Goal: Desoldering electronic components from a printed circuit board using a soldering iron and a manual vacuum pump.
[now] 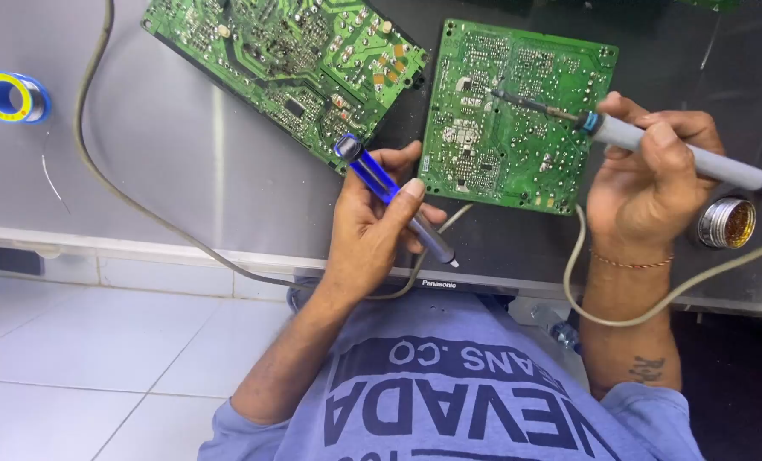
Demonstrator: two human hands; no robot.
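Gripping a grey-handled soldering iron, the right hand had its fingers closed round the handle, tip touching the green circuit board lying flat on the grey worktop. The left hand had its fingers wrapped round a blue desoldering pump, held just beside the board's lower left edge. Heating a joint seemed the step in hand; clearing it would call for bringing the pump's nozzle close. The board's solder side faced up, densely dotted.

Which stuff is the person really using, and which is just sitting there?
In use:
left hand holding blue pump tool
right hand holding soldering iron
small green board

Lying about:
big green board
solder spool
round tin
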